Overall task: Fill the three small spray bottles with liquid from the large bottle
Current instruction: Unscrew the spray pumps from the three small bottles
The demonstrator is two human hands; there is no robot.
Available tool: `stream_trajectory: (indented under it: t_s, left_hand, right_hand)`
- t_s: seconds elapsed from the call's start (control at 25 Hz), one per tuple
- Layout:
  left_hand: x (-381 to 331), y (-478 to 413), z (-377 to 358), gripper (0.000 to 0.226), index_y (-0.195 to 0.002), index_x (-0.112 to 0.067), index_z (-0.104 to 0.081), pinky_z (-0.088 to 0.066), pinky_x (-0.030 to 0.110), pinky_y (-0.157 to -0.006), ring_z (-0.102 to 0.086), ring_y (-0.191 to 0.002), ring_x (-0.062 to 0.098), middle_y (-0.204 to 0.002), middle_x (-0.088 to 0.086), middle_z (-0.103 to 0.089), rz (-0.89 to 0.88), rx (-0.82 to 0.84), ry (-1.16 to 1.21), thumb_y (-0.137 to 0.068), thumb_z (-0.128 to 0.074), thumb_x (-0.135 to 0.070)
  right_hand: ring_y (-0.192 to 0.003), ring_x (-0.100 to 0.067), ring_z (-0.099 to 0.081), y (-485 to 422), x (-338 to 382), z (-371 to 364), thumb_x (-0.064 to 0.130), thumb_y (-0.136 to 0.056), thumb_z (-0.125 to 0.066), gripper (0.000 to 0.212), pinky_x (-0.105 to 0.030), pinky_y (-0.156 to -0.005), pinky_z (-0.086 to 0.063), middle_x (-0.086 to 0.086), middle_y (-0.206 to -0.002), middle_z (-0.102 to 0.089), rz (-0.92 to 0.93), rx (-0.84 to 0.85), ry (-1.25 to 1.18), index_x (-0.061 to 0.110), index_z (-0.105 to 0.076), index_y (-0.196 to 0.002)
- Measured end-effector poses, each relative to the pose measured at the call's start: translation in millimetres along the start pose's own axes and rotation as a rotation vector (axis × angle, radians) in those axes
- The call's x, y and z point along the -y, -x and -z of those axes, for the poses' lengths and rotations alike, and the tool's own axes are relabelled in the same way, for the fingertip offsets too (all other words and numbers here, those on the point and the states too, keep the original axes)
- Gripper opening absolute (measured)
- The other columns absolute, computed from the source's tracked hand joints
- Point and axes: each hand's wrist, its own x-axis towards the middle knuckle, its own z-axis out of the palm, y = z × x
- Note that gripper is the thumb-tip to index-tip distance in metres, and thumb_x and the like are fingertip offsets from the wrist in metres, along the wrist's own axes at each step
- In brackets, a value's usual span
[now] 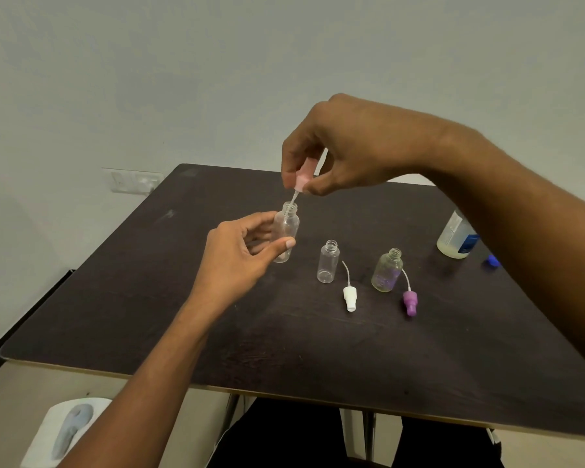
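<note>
My left hand (240, 255) grips a small clear spray bottle (287, 228), held above the dark table (183, 315) with its neck uncovered. My right hand (338, 146) pinches a pink spray cap (303, 177) just above that neck; its thin white tube (294, 198) points down toward the neck. A second clear bottle (328, 261) stands capless at the middle, its white spray cap (349, 297) lying in front of it. A third bottle (387, 270) stands to the right with a purple spray cap (410, 301) lying beside it. The large bottle (456, 236) stands at the far right, partly hidden by my right forearm.
A blue cap (491, 260) lies on the table by the large bottle. A wall socket (134, 180) sits behind the table's left corner. On the floor at lower left lies a white cloth with a grey object (70, 430).
</note>
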Motion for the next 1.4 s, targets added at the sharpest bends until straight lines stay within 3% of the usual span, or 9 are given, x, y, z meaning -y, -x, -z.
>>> stream_trajectory:
  t_s: [0.2,0.44,0.56,0.84,0.92,1.08,1.2,1.4]
  left_hand:
    - [9,3,2,0.041,-0.122,-0.025,-0.075,-0.055,0.010,-0.088,-0.071,-0.100,-0.007,-0.107,-0.016,-0.076,0.013,0.007,0.046,-0.082,-0.087,-0.027]
    - [23,6,4,0.038,-0.116,-0.021,-0.075,-0.056,0.011,-0.085,-0.073,-0.096,-0.004,-0.103,-0.014,-0.078,0.052,-0.003,0.072,-0.080,-0.090,-0.020]
    - [31,6,4,0.039,-0.116,-0.021,-0.075,-0.056,0.011,-0.084,-0.073,-0.097,-0.004,-0.105,-0.012,-0.078,0.062,-0.022,0.072,-0.080,-0.090,-0.019]
    - [49,-2,1,0.039,-0.116,-0.024,-0.073,-0.052,0.004,-0.079,-0.070,-0.097,-0.009,-0.105,-0.014,-0.077,0.117,0.009,0.015,-0.081,-0.089,-0.024]
    - [56,-5,-2,0.038,-0.115,-0.028,-0.073,-0.052,0.004,-0.077,-0.069,-0.096,-0.012,-0.103,-0.016,-0.076,0.142,0.036,-0.024,-0.080,-0.089,-0.029]
    - [69,-6,-6,0.038,-0.112,-0.033,-0.071,-0.054,0.017,-0.088,-0.070,-0.098,-0.008,-0.104,-0.018,-0.076,0.161,0.065,-0.051,-0.079,-0.089,-0.034]
    - [74,-7,-12,0.035,-0.110,-0.034,-0.069,-0.054,0.021,-0.086,-0.070,-0.096,-0.004,-0.105,-0.015,-0.073,0.154,0.092,-0.064,-0.080,-0.088,-0.033]
    - [82,-10,-19,0.036,-0.112,-0.032,-0.068,-0.056,0.023,-0.088,-0.071,-0.098,-0.001,-0.110,-0.011,-0.071,0.164,0.136,-0.046,-0.082,-0.087,-0.029]
  right_hand:
    - [-0.086,0.011,-0.068,16,-6,22,0.026,-0.090,-0.080,0.015,-0.013,-0.076,-0.054,0.020,-0.097,-0.075,-0.037,-0.063,-0.003,0.033,-0.077,-0.103]
    - [-0.089,0.006,-0.068,36,-15,21,0.026,-0.090,-0.080,0.014,-0.023,-0.078,-0.058,0.018,-0.097,-0.074,-0.144,-0.155,-0.015,0.030,-0.076,-0.102]
    - [-0.086,0.000,-0.073,45,-20,-3,0.027,-0.087,-0.079,0.018,-0.024,-0.078,-0.060,0.015,-0.099,-0.077,-0.244,-0.229,-0.095,0.034,-0.079,-0.104]
    - [-0.075,-0.003,-0.072,54,5,-106,0.034,-0.080,-0.082,0.011,-0.030,-0.079,-0.062,0.013,-0.077,-0.074,-0.536,-0.409,-0.257,0.027,-0.078,-0.088]
    - [-0.078,-0.007,-0.070,50,15,-137,0.040,-0.080,-0.082,0.016,-0.035,-0.080,-0.062,0.012,-0.076,-0.072,-0.593,-0.408,-0.255,0.027,-0.076,-0.087]
    - [-0.085,-0.015,-0.067,37,28,-192,0.050,-0.079,-0.080,0.026,-0.034,-0.076,-0.059,0.007,-0.082,-0.069,-0.655,-0.314,-0.219,0.028,-0.065,-0.080]
    - [-0.088,-0.020,-0.066,25,33,-215,0.044,-0.082,-0.081,0.026,-0.034,-0.077,-0.056,0.003,-0.087,-0.070,-0.670,-0.255,-0.245,0.029,-0.060,-0.080]
    - [-0.092,-0.028,-0.067,15,34,-232,0.041,-0.085,-0.078,0.022,-0.038,-0.077,-0.057,-0.004,-0.097,-0.068,-0.724,-0.251,-0.230,0.022,-0.067,-0.092]
